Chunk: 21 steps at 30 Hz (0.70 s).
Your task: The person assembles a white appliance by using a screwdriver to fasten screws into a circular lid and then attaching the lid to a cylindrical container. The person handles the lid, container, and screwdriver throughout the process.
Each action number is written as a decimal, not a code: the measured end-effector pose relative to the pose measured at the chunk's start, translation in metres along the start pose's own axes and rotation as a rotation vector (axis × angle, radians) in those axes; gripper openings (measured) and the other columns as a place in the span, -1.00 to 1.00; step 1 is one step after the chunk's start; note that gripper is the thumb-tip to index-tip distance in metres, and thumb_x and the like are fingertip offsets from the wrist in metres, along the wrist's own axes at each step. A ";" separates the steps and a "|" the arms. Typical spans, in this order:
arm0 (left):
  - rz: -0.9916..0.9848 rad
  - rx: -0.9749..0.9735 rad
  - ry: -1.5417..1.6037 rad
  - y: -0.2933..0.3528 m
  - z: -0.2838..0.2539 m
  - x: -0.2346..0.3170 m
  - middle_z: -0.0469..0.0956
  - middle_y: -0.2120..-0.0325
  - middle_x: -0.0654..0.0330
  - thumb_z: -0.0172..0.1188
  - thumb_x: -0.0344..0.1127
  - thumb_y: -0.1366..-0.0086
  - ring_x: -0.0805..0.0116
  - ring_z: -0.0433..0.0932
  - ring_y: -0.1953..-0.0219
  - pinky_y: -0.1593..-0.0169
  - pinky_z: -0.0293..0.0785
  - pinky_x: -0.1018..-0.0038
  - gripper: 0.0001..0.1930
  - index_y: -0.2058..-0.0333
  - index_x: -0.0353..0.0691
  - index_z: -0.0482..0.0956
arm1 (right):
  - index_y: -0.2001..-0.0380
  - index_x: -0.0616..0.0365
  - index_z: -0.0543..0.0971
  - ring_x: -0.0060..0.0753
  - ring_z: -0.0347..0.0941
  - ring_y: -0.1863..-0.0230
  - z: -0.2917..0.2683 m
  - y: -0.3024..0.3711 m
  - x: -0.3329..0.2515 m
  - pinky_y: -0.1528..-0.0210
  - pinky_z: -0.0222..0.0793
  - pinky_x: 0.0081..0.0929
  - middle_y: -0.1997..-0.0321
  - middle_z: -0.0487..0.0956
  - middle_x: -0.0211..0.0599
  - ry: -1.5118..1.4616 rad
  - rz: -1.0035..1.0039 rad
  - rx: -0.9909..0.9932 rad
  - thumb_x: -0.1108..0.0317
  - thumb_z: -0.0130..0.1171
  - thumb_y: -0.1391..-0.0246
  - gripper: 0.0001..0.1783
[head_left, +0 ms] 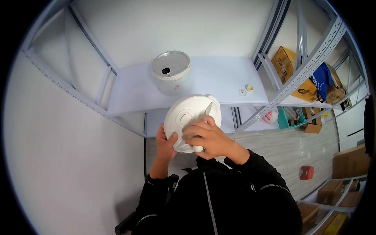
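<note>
While your left hand is clamping the rim of a round white lid, thumb on top, your right hand is resting bent fingers across its face; whether they are closing on the raised bar, we cannot tell. You are holding the lid before a white shelf, where a pale bucket is standing upright, well apart from a small disc and a cap.

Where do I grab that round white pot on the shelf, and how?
Probably on opposite sides, left and right, just under the rim of the pot, coming from the shelf's front. It stands upright, and its rim seems to jut out there.
</note>
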<state>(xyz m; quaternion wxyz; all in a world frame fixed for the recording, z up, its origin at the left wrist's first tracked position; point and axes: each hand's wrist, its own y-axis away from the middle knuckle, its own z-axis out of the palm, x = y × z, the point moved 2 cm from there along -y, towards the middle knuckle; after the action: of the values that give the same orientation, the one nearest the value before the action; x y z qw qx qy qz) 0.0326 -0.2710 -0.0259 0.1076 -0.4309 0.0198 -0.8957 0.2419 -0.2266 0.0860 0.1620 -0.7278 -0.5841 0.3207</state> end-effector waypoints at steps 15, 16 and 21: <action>-0.095 0.002 0.088 0.015 -0.042 -0.003 0.51 -0.32 -0.09 0.25 -0.30 -0.56 -0.04 0.61 -0.29 -0.31 0.66 -0.03 -0.38 -0.47 -0.33 0.26 | 0.32 0.11 0.58 -0.62 0.47 0.39 -0.013 0.048 0.041 0.36 0.38 -0.50 0.31 0.61 -0.45 -0.598 1.000 0.338 0.26 0.60 -0.23 -0.67; -0.112 0.057 0.042 0.015 -0.043 -0.006 0.52 -0.31 -0.07 0.27 -0.30 -0.55 0.01 0.61 -0.28 -0.31 0.66 0.01 -0.39 -0.45 -0.34 0.26 | 0.33 0.11 0.57 -0.68 0.42 0.46 -0.014 0.047 0.038 0.41 0.34 -0.55 0.37 0.59 -0.51 -0.572 1.026 0.302 0.27 0.59 -0.24 -0.68; -0.022 0.038 -0.349 0.013 -0.071 -0.030 0.44 -0.36 -0.06 0.46 -0.18 -0.40 0.12 0.50 -0.36 -0.40 0.52 0.10 -0.09 -0.54 -0.30 0.12 | 0.35 0.13 0.57 -0.66 0.39 0.37 -0.009 0.041 0.035 0.32 0.38 -0.54 0.42 0.56 -0.52 -0.503 0.953 0.423 0.26 0.58 -0.23 -0.67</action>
<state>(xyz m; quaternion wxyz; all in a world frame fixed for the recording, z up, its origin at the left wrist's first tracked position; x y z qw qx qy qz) -0.0023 -0.2819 -0.0953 0.1077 -0.5780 -0.0211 -0.8087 0.2822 -0.2028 0.0578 -0.0022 -0.7638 -0.1359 0.6310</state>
